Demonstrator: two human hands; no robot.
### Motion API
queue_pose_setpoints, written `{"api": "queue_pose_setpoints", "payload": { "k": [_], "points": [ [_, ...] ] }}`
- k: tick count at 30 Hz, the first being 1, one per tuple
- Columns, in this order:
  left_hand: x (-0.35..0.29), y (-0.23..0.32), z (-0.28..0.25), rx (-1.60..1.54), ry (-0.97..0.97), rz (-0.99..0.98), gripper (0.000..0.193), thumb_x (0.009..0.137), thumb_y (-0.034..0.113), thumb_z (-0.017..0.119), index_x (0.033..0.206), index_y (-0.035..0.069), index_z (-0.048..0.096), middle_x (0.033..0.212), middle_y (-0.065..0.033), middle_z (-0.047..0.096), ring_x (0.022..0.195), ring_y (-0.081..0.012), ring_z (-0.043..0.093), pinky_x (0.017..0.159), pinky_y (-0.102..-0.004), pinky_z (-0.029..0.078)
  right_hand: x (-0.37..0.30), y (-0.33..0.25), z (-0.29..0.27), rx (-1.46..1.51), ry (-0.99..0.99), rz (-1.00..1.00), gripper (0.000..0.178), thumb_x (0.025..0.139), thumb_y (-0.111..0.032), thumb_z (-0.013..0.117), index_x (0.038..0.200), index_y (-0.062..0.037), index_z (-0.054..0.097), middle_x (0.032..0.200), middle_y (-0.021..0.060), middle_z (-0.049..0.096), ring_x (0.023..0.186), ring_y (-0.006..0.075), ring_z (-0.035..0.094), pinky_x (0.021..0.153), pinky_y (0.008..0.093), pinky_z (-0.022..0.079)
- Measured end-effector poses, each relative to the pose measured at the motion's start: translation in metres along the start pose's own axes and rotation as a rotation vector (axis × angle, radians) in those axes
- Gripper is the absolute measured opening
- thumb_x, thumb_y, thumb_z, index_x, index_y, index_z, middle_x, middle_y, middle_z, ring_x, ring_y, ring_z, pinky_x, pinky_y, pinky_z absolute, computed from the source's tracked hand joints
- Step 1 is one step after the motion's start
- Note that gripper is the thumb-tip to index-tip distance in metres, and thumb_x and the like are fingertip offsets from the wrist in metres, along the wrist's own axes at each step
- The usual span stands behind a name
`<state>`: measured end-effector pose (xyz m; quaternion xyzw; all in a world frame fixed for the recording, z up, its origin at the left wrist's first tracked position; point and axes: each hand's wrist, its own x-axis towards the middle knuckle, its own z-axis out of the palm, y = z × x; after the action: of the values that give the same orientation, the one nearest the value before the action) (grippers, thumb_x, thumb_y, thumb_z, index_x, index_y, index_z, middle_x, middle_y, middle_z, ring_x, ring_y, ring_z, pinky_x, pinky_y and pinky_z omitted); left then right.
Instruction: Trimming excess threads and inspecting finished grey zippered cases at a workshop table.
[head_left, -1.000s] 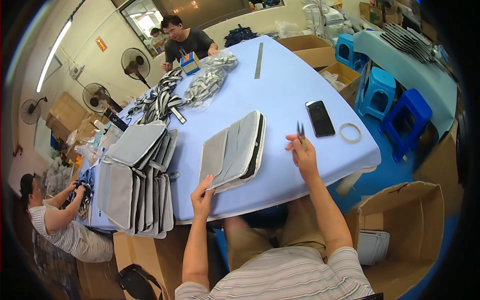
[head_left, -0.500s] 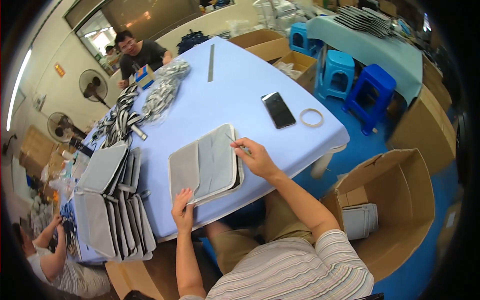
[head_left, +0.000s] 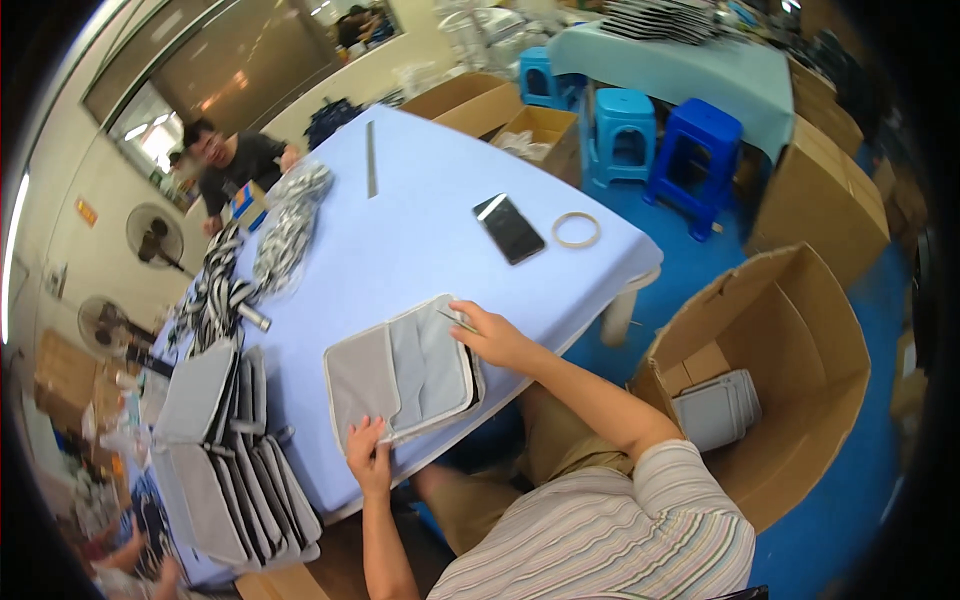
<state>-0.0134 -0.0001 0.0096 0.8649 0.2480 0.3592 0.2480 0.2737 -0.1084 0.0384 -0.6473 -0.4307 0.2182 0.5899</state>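
A flat grey fabric case (head_left: 362,374) with pale edging lies in front of me on the blue-covered table (head_left: 400,240); a darker grey pocket panel covers its left part. My left hand (head_left: 369,458) rests on its near left edge, fingers spread. At the case's far right corner, my right hand (head_left: 497,338) pinches a thin, pointed metal tool (head_left: 450,318) whose exact kind is too small to make out. The tool's tip points left over the light grey fabric. Stacked grey cases (head_left: 215,490) sit at the table's left edge.
Beyond the case lie a black phone (head_left: 508,230), a tape ring (head_left: 576,230) and a metal ruler (head_left: 371,160). Bundled striped straps (head_left: 290,230) are at the far left, near a seated person (head_left: 235,165). A cardboard box (head_left: 800,370) holding grey cases (head_left: 715,410) stands right; blue stools (head_left: 695,160) stand behind.
The whole view has shifted and turned, so the table's things sit farther left. My left hand stays at the case's near edge; my right hand still holds the tool at the far right corner.
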Motion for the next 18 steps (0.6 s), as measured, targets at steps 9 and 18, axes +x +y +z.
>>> {"api": "queue_pose_setpoints", "payload": {
  "k": [9,18],
  "points": [
    [-0.023,0.047,-0.012,-0.035,0.145,0.192,0.025,0.084,0.017,0.053,0.102,0.002,0.062,0.109,-0.0144,0.061,0.109,-0.0300,0.052,0.100,-0.0433,0.030,0.058,0.016,-0.009,0.594,0.079,-0.083,0.048,0.078,-0.010,0.063,0.123,-0.0110,0.045,0.099,0.0038,0.052,0.085,0.0115,0.050,0.079,0.0263,0.042],
    [0.069,-0.038,0.004,-0.466,0.245,-0.150,0.038,0.089,0.026,0.051,0.121,0.007,0.047,0.108,-0.0082,0.055,0.097,-0.0169,0.054,0.080,-0.0320,0.048,0.027,-0.058,-0.002,0.970,-0.345,0.106,0.043,0.085,-0.012,0.054,0.126,-0.0044,0.043,0.103,0.0088,0.057,0.092,0.0147,0.056,0.080,0.0283,0.047]
  ]
}}
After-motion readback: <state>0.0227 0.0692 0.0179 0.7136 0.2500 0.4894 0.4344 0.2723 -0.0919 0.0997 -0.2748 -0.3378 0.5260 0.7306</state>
